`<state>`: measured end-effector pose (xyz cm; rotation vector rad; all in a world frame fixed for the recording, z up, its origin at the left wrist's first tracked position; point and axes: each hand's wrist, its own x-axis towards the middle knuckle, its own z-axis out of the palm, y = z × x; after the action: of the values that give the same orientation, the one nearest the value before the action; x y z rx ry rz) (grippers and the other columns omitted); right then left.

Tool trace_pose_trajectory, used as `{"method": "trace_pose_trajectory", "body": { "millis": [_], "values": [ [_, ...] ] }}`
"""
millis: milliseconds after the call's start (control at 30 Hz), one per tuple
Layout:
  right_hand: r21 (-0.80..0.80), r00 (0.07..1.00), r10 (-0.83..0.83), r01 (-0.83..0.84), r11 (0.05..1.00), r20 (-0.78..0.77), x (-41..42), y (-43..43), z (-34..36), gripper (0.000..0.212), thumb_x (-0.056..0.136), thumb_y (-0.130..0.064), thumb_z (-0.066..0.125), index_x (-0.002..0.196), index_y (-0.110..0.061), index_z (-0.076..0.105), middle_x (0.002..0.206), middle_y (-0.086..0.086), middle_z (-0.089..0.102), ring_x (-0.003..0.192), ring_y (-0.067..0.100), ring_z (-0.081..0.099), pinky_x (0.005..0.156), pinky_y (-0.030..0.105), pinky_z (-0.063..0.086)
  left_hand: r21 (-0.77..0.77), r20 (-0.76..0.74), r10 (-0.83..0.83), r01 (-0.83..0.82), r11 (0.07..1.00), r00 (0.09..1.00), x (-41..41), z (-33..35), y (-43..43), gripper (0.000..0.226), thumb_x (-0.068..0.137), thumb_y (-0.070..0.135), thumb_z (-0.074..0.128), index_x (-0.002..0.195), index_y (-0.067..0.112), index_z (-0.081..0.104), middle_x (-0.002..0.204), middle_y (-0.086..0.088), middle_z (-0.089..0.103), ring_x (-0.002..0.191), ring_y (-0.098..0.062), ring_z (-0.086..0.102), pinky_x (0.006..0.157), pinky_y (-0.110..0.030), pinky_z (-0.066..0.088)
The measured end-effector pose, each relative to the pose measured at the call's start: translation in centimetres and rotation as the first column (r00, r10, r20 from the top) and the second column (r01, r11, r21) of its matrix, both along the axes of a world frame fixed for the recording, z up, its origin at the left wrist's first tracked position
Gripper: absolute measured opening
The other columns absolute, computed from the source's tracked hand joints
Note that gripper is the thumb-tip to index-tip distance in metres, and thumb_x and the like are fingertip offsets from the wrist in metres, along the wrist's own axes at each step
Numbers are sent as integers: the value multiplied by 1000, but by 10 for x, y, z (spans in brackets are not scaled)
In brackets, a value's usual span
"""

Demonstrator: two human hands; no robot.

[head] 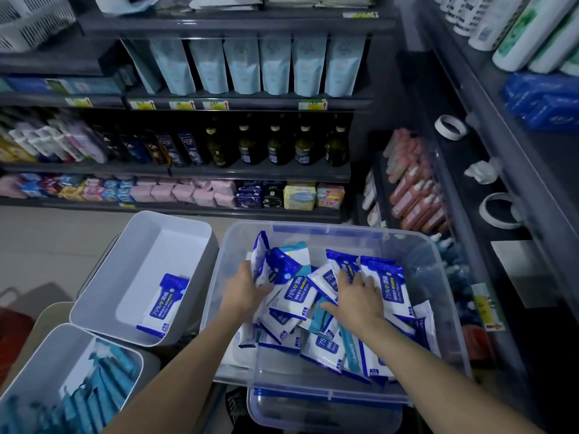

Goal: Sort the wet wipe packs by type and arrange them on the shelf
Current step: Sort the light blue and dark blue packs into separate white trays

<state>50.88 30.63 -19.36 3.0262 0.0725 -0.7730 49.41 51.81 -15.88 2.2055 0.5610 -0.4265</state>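
Both hands, left hand point(242, 288) and right hand point(357, 297), lie spread on blue packs point(296, 297) reading "75% Alcohol Wipes" inside the clear bin point(438, 270).

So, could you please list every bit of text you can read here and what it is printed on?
"75%" and "Alcohol Wipes": blue-and-white pack in the clear bin.
"75%": pack in the grey tub.
"CLEAR": dark bottle on the shelf.
Price tags, Chinese characters and other labels: too blurred.
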Motion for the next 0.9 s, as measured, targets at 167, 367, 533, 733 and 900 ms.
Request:
{"method": "trace_pose_trajectory", "body": {
  "millis": [167, 367, 533, 733, 900],
  "values": [
    [104, 997, 13, -21, 994, 77, 13, -7, 13, 37, 93, -12, 48, 129, -9, 40, 115, 15, 60, 99, 33, 61, 73, 37, 50, 61, 57, -29, 25, 998, 998, -6, -3, 7, 12, 95, 13, 50, 105, 11, 44, 107, -12, 62, 72, -11, 51, 48, -16, 35],
    [360, 991, -129, 106, 927, 40, 20, -39, 40, 22, 91, -9, 47, 113, -10, 46, 94, 13, 65, 80, 31, 60, 60, 34, 45, 23, 177, 38, -43, 999, 984, -25, -1, 5, 9, 93, 11, 53, 96, 13, 44, 83, 0, 57, 61, -8, 52, 46, -16, 37],
    [662, 955, -296, 235, 712, -20, 15, -52, 59, 24, 90, -4, 50, 113, -12, 53, 103, 8, 66, 87, 25, 62, 75, 37, 50, 26, 254, 49, -58, 998, 966, -27, 9, 4, 11, 89, 9, 54, 86, 13, 44, 72, 3, 56, 60, -9, 52, 47, -22, 37],
    [863, 912, -393, 290, 414, -118, 8, -30, 84, 27, 89, -3, 55, 111, -17, 60, 104, -4, 68, 93, 11, 65, 77, 32, 54, -25, 323, 32, -25, 999, 946, -25, 33, 1, 12, 88, 7, 54, 85, 16, 46, 70, 7, 56, 59, -9, 52, 43, -12, 35],
    [919, 852, -443, 372, 132, -281, 6, -5, 104, 26, 88, 6, 53, 102, -15, 62, 97, -2, 70, 84, 11, 68, 66, 23, 54, -76, 357, 52, -26, 997, 933, -25, 51, 13, 12, 89, 15, 56, 98, 19, 49, 82, 8, 63, 69, -8, 63, 53, -23, 50]
  ]
}}
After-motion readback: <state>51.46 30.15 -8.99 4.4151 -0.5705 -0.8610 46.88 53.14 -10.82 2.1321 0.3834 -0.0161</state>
